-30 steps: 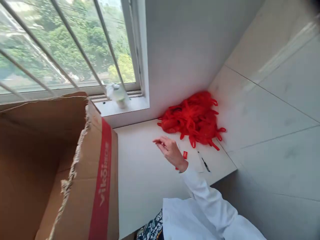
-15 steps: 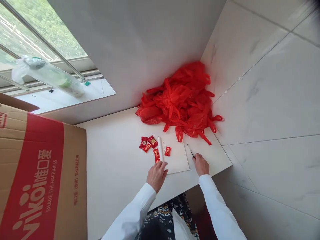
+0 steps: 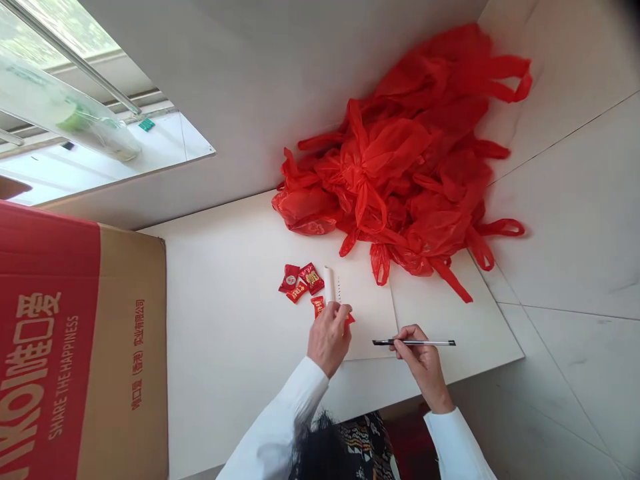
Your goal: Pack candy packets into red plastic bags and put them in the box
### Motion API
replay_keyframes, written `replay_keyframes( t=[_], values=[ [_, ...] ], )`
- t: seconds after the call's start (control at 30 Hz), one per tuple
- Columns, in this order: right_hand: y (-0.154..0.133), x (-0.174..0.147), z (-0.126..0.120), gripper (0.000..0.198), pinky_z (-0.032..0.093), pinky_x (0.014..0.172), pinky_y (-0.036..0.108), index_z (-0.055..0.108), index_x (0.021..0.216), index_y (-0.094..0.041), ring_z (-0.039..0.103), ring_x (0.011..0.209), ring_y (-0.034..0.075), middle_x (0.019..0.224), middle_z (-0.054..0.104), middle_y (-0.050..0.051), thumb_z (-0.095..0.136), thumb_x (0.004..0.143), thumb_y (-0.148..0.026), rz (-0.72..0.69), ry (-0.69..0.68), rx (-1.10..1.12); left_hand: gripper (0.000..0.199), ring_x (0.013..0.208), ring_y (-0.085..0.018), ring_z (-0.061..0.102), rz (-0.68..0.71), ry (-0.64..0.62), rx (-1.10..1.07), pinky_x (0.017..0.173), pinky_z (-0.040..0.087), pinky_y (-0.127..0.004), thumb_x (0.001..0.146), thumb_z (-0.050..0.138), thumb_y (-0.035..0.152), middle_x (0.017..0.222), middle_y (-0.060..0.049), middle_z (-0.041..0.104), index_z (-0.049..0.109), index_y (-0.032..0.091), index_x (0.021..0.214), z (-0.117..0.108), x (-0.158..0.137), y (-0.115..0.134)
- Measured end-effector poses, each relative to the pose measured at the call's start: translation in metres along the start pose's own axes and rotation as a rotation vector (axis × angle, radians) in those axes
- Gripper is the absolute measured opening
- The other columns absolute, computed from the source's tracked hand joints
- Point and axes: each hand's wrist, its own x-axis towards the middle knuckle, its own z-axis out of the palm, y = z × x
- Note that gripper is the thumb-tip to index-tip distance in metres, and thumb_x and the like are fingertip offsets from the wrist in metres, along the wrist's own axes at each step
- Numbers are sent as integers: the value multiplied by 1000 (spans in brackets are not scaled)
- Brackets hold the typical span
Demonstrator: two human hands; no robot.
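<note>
My left hand (image 3: 330, 339) is over the notebook (image 3: 373, 300), its fingers curled down and closed on a small red wrapped candy (image 3: 351, 319) that is partly hidden beneath them. My right hand (image 3: 421, 357) pinches a pen (image 3: 433, 343) level over the notebook's right edge, its black end pointing left. The notebook lies open, with a rolled-back page (image 3: 329, 284) along its left side and a column of small marks or holes beside it. Several more red wrapped candies (image 3: 312, 279) lie just left of the roll, one partly covered by my left hand.
A big heap of red plastic bags (image 3: 395, 173) fills the table's back right corner against the walls. At the left stands a cardboard box (image 3: 133, 267) with a red band. A bagged bottle-like object (image 3: 75, 113) lies on the windowsill (image 3: 175, 143). The white table (image 3: 225, 347) ends at the front right.
My left hand has moved off the rolled page to the candy on the notebook. My right hand has turned the pen from slanting to level. The view has shifted closer.
</note>
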Motion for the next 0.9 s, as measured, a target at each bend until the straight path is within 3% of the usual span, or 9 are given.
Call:
replay_keyframes(
  t=[0.13, 0.23, 0.3, 0.37, 0.47, 0.53, 0.7, 0.8, 0.9],
  values=[
    [-13, 5, 31, 20, 43, 59, 21, 48, 80, -20, 54, 62, 11, 68, 53, -2, 57, 82, -38, -50, -10, 29, 31, 91, -21, 54, -127, 128, 13, 72, 49, -32, 79, 49, 9, 101, -6, 53, 50, 22, 107, -21, -27, -30],
    [-15, 6, 50, 20, 42, 59, 21, 50, 79, -19, 53, 62, 11, 67, 54, -2, 58, 81, -37, -40, -54, 12, 32, 103, -25, 48, -91, 150, -22, 82, 47, -37, 84, 52, 16, 112, -11, 49, 47, 20, 115, -29, -39, -43],
    [-16, 5, 61, 20, 42, 59, 22, 51, 80, -19, 53, 61, 11, 67, 55, -2, 57, 82, -37, -28, -106, 24, 36, 106, -25, 47, 42, 82, -79, 87, 45, -40, 87, 51, 23, 115, -12, 49, 43, 19, 121, -29, -42, -40],
    [-16, 2, 72, 19, 41, 59, 22, 51, 80, -19, 52, 60, 10, 66, 55, -2, 56, 83, -37, -15, -162, 68, 34, 100, -24, 49, 158, -30, -96, 83, 45, -39, 89, 50, 28, 106, -10, 55, 44, 18, 121, -24, -43, -29],
    [-17, -3, 82, 19, 38, 55, 21, 51, 78, -19, 48, 56, 9, 61, 52, -4, 56, 83, -36, 24, -183, 164, 12, 77, -21, 52, 209, -137, -44, 68, 42, -35, 91, 45, 25, 77, -4, 59, 54, 17, 92, -13, -45, -16],
    [-18, -1, 77, 20, 34, 49, 19, 48, 73, -19, 43, 51, 7, 56, 47, -6, 58, 81, -34, 59, -94, 258, 21, 67, -19, 49, 214, -142, -26, 62, 38, -33, 93, 40, 23, 66, -1, 56, 49, 17, 76, -8, -50, -15],
    [-26, 20, 30, 23, 24, 38, 14, 41, 66, -19, 27, 38, 2, 49, 39, -10, 62, 74, -25, -51, 470, 541, 23, 60, -17, 46, 147, -64, -7, 60, 36, -32, 93, 39, 21, 60, 0, 53, 44, 18, 71, -10, -70, -36],
    [-30, 30, 23, 14, 34, 41, 16, 48, 72, -19, 42, 42, 5, 53, 47, -7, 60, 76, -24, -84, 402, 439, 16, 81, -22, 52, 243, -19, -21, 68, 40, -34, 91, 42, 17, 81, -5, 62, 47, 17, 75, -3, -73, -47],
    [-23, 32, 47, 14, 49, 53, 25, 57, 87, -18, 60, 59, 13, 68, 61, 0, 54, 83, -30, -131, 246, 250, 13, 105, -26, 47, 445, 18, -22, 82, 40, -39, 89, 46, 18, 119, -7, 59, 49, 16, 77, 18, -69, -51]
  ],
)
